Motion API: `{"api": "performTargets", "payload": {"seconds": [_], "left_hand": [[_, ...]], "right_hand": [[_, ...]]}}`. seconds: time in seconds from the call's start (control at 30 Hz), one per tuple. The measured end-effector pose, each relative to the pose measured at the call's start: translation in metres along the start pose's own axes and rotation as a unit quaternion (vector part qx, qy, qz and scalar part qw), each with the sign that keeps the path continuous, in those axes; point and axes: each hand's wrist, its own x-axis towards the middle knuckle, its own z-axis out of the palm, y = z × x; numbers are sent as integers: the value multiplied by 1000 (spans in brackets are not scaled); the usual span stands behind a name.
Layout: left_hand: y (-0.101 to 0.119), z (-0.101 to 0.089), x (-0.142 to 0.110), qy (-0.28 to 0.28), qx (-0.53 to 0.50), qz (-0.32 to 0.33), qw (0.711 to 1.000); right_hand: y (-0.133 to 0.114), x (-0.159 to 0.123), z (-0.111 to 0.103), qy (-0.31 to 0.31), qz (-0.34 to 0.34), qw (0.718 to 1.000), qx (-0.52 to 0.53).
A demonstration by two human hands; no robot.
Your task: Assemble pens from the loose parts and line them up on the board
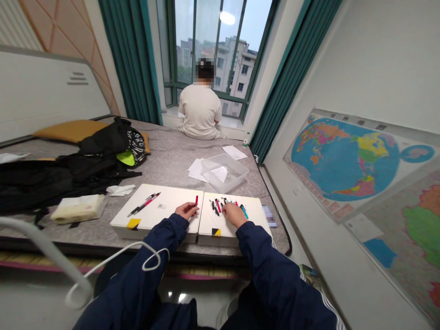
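Red plastic pen part (pixel 196 200) stands upright, apparently pinched in our left hand (pixel 186 211), while our right hand (pixel 234 214) rests among the scattered pen parts (pixel 220 206) on the right white board (pixel 256 220). We have the hands apart, close on either side of the boards' seam. Two whole pens (pixel 144 203) lie on the left white board (pixel 161 219), seemingly kept away from that loose heap.
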Motion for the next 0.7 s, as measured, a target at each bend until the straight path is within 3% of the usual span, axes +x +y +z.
{"api": "performTargets", "payload": {"seconds": [0.7], "left_hand": [[-9, 0, 3, 7, -16, 23, 1000]], "right_hand": [[0, 12, -5, -93, -36, 994, -52]]}}
